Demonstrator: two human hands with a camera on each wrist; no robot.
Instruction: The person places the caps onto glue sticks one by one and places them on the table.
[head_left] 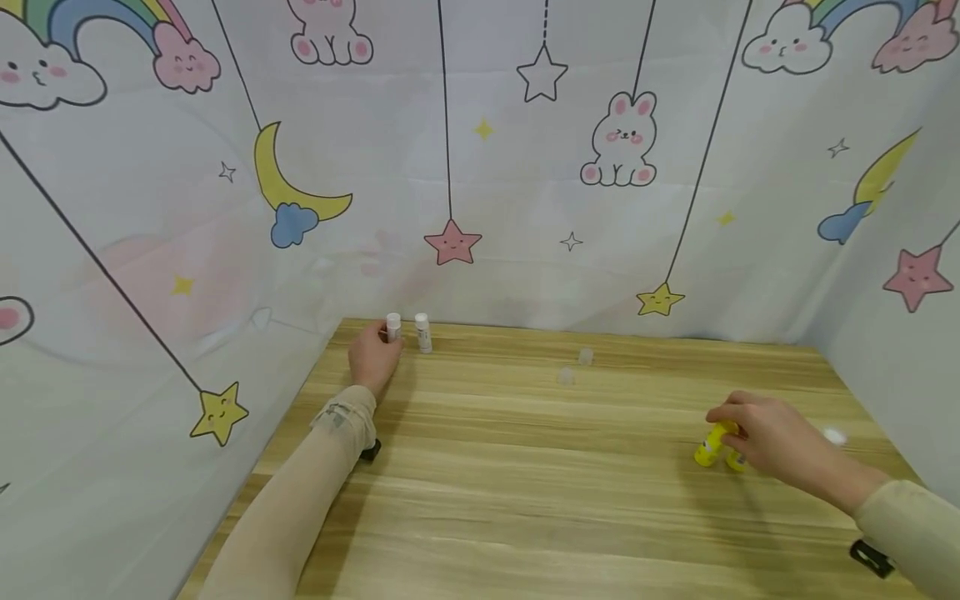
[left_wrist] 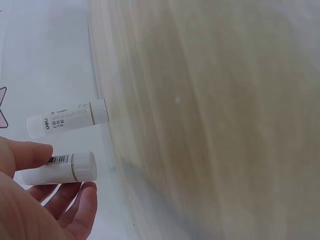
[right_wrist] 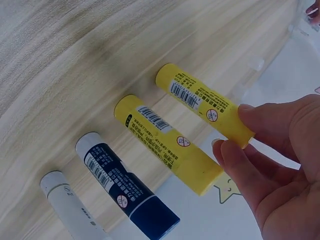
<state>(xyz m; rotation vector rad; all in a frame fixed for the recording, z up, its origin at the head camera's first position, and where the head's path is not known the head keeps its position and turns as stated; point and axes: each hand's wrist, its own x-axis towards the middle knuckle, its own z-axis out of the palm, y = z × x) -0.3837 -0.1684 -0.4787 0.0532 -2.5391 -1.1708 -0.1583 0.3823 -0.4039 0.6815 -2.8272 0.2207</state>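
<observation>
At the far left of the table, my left hand [head_left: 374, 358] pinches a white glue stick [left_wrist: 60, 169] between thumb and fingers. A second white glue stick [head_left: 423, 333] stands upright just beside it, apart from the hand. On the right side, my right hand [head_left: 772, 437] holds a yellow glue stick [right_wrist: 200, 102] by its upper end with thumb and fingertips. Close by stands another yellow glue stick [right_wrist: 167, 145], partly hidden by the hand in the head view. A dark blue glue stick [right_wrist: 127, 185] and a white glue stick [right_wrist: 75, 210] follow in a row.
Two small translucent pieces [head_left: 586, 357] lie toward the back of the wooden table [head_left: 525, 483]. A printed cloth [head_left: 510, 183] with stars and rabbits hangs behind the table and along both sides.
</observation>
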